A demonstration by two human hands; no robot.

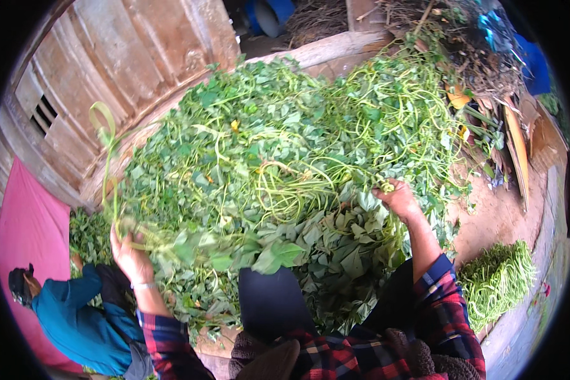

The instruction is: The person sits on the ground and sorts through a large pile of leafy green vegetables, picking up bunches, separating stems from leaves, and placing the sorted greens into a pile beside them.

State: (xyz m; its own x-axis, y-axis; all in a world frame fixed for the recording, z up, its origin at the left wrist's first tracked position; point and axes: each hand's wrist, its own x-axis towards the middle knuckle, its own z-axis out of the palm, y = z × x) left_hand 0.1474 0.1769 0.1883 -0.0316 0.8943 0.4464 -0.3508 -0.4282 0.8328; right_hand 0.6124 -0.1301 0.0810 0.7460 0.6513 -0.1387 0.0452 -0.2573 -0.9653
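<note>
A broad heap of green leafy vines (247,156) spreads over the floor in front of me. My left hand (132,256), blurred by motion, grips a leafy vine stem (106,180) at the heap's left side. One end of that stem curls up into a loop, while blurred leaves (275,256) trail to the right above my knee. On the other side, my right hand (400,202) pinches the ends of a bunch of long pale-green stems (308,183). Those stems fan out leftward across the heap. The fingertips of my right hand are partly hidden.
A person in a teal jacket (76,323) crouches at left beside a pink sheet (26,266). A neat pile of cut green stems (496,285) lies at lower right. Wooden boards (142,52) wall the upper left; dry brush (484,61) and cardboard (546,137) lie at upper right.
</note>
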